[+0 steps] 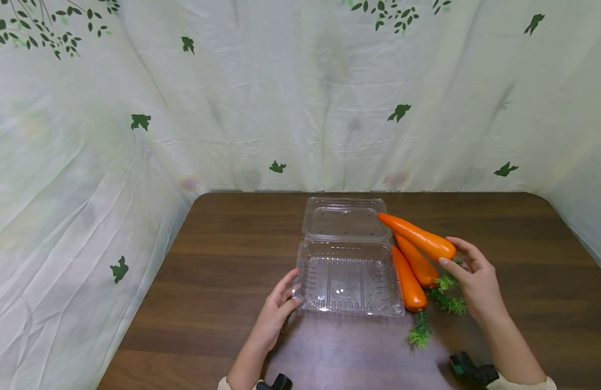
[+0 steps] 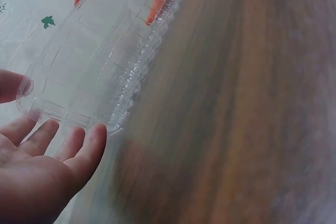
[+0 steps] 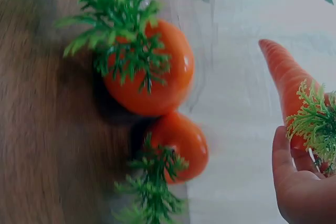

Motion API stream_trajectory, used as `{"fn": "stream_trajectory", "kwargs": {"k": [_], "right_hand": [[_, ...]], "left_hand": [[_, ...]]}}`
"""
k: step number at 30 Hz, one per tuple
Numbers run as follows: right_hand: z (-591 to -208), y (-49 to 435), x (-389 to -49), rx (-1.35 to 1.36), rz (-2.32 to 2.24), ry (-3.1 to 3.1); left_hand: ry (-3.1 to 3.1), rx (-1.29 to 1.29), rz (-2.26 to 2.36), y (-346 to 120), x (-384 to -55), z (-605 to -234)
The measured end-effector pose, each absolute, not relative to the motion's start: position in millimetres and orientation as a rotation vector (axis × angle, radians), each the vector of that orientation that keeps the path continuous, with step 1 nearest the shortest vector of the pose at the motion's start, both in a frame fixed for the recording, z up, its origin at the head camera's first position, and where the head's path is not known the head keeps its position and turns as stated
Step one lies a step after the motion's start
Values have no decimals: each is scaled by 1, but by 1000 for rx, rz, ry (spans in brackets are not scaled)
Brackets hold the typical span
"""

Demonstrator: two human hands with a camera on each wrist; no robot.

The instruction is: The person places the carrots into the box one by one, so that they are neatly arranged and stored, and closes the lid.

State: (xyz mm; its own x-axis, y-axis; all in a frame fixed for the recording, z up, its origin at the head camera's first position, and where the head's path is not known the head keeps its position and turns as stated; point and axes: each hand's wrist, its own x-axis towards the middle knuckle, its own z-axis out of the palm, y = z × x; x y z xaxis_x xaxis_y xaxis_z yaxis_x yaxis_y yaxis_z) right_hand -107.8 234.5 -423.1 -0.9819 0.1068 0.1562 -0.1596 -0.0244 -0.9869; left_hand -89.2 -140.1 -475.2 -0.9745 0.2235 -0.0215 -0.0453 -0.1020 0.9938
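Note:
A clear plastic clamshell container (image 1: 349, 281) lies on the table with its lid (image 1: 346, 219) folded back. At its left wall, my left hand (image 1: 276, 317) pinches the edge between thumb and fingers; the left wrist view shows the fingertips (image 2: 94, 135) against the plastic. My right hand (image 1: 478, 281) grips an orange carrot (image 1: 417, 235) by its thick, leafy end, lifted with the tip pointing left over the lid's corner. Beneath it, two more carrots, a nearer one (image 1: 407, 281) and a farther one (image 1: 419, 262), lie beside the container's right wall. Green leaves (image 3: 315, 116) partly cover the right fingers.
The brown wooden table (image 1: 208, 281) has a rounded far edge. Behind it hangs a pale curtain (image 1: 281, 108) with leaf and bird prints. Black wrist devices, left (image 1: 276, 382) and right (image 1: 471, 371), sit at the sleeves.

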Motion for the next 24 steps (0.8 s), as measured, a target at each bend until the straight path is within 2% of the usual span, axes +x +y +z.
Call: {"fn": "stream_trajectory", "kwargs": {"k": [12, 24], "right_hand": [[-424, 211, -118, 158, 1952, -2362], [-431, 182, -124, 233, 2088, -2359]], "left_hand": [[1990, 190, 2198, -140, -89, -476], [1970, 184, 2197, -140, -88, -475]]}}
